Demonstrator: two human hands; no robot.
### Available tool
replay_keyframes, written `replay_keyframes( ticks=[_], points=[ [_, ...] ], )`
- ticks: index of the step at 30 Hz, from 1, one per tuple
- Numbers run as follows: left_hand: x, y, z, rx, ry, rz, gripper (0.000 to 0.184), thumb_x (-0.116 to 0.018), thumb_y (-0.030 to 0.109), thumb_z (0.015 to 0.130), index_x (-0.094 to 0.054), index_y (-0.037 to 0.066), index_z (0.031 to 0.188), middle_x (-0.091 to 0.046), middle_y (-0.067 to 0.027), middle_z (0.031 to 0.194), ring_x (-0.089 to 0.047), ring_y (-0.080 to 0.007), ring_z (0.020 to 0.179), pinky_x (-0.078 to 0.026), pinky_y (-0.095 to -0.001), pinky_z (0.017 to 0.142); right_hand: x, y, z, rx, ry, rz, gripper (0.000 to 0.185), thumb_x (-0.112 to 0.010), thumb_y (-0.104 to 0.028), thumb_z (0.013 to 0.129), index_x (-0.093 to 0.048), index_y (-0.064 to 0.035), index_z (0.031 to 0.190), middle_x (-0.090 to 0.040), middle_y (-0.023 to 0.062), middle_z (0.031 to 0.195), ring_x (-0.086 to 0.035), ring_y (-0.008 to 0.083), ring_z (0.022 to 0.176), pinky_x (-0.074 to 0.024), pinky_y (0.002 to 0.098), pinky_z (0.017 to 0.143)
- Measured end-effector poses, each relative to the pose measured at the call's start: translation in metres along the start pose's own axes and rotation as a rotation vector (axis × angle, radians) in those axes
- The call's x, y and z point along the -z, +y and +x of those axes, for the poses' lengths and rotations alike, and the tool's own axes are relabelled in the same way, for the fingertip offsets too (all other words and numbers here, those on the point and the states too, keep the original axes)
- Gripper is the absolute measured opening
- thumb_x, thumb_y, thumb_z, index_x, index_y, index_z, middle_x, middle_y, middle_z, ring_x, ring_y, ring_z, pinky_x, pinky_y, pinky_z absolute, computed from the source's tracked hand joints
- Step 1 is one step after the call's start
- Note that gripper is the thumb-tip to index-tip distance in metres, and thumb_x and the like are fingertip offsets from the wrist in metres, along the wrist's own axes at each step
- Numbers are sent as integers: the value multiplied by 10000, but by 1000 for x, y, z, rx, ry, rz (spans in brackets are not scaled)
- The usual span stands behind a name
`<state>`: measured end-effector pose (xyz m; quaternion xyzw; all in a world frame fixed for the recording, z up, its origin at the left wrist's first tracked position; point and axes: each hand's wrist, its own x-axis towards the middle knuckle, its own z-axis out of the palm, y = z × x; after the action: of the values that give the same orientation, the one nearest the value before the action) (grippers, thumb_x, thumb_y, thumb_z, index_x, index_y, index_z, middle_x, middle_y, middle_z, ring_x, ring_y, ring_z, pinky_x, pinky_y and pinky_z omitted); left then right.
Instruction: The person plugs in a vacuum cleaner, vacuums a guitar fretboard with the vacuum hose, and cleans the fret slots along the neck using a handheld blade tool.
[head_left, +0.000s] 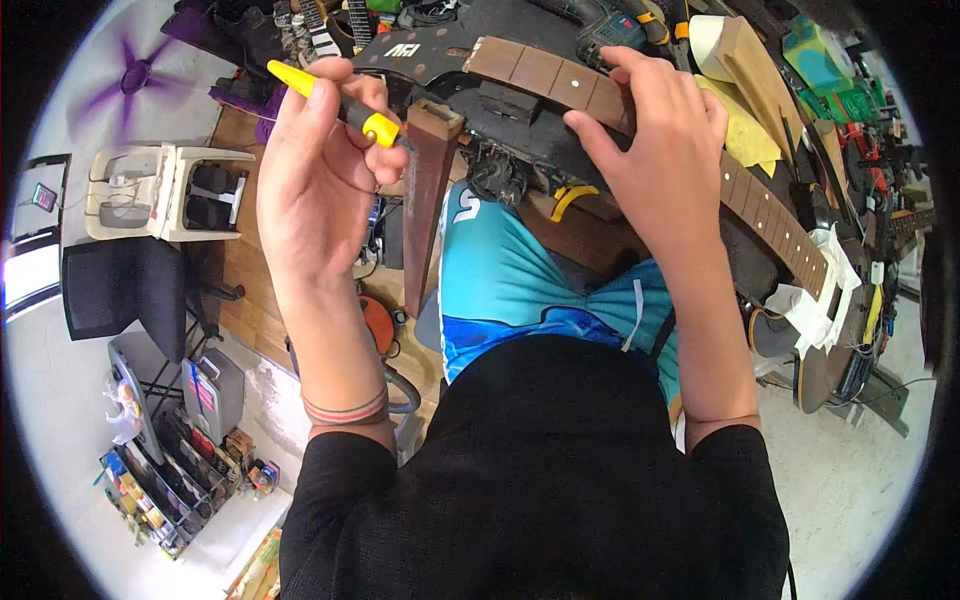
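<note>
Left hand (320, 185): a yellow-and-black tool (352, 110) is being held between thumb and fingers, raised left of the guitar neck.
Right hand (665, 135): being spread wide across the guitar neck (545, 74); whether the neck is being gripped cannot be told.
Guitar neck: being covered partly by the right hand; white paper (822, 290) is bunching near its right end.
Wooden piece (428, 185): being seen beside the left hand.
Far left: a purple fan (134, 78) is standing beyond a pale chair (165, 190).

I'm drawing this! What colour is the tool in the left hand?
Yellow and black tool, best in the head view.
</note>
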<state>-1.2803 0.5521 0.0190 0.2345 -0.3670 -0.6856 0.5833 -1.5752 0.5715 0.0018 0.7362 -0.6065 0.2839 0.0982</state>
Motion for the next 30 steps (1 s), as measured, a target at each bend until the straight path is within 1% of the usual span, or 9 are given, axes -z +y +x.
replay_keyframes(
  ticks=[2,5,8,11,16,21,24,28,30],
  points=[
    [3,2,-8,-2,10,12,329,-578,248,1168,-584,20,1407,-693,-166,1179,-770,-264,848,-645,-319,676,2,1,-1,2,8,18,594,-906,-279,871,-671,-166,1405,-737,23,1196,-670,257,1187,-417,478,1130],
    [0,6,-19,-8,35,164,378,-617,236,1143,-575,22,1451,-632,-142,1194,-663,-183,947,-599,-277,716,5,4,-4,14,29,44,580,-899,-256,876,-671,-167,1403,-737,15,1196,-668,254,1189,-409,478,1137],
    [-2,8,-23,-11,29,84,292,-643,148,1109,-591,21,1367,-671,-157,1172,-753,-257,851,-645,-333,709,9,10,-9,38,52,42,575,-903,-254,854,-674,-157,1373,-720,26,1214,-651,259,1201,-404,484,1125],
    [-9,6,-24,-27,-13,83,250,-654,117,1085,-596,28,1311,-646,-150,1160,-734,-251,865,-639,-348,742,18,16,-15,17,27,21,568,-904,-247,841,-677,-153,1353,-710,38,1239,-638,262,1226,-395,488,1127],
    [-19,-9,-16,-26,-138,74,247,-688,61,1028,-597,21,1255,-629,-143,1155,-677,-250,964,-577,-335,790,32,26,-28,-25,30,2,529,-876,-211,844,-685,-152,1334,-699,49,1284,-616,289,1275,-378,508,1141],
    [-38,-36,-1,5,-167,123,243,-700,60,1024,-652,-17,1249,-679,-170,1165,-726,-259,1026,-630,-367,869,35,33,-63,39,74,79,454,-798,-89,803,-717,-145,1247,-687,47,1313,-594,302,1308,-361,537,1138],
    [-60,-54,9,-38,-119,231,261,-723,32,1043,-694,-49,1289,-732,-178,1208,-784,-286,1049,-693,-456,958,40,34,-90,37,19,317,393,-763,-34,790,-716,-117,1170,-698,75,1178,-670,316,1097,-483,491,928],
    [-87,-82,25,-251,-94,559,243,-802,-10,996,-739,-54,1227,-702,-147,1239,-750,-242,1096,-682,-400,960,30,57,-112,-38,-77,406,307,-769,-20,825,-710,-95,1117,-703,107,1004,-704,342,874,-528,474,736],
    [-91,-94,35,-415,-130,811,244,-850,-5,946,-767,-47,1171,-765,-156,1144,-761,-260,1061,-626,-354,930,20,68,-120,-71,-96,410,273,-758,21,857,-725,-84,1107,-722,116,935,-723,341,828,-548,460,722]
  ],
)
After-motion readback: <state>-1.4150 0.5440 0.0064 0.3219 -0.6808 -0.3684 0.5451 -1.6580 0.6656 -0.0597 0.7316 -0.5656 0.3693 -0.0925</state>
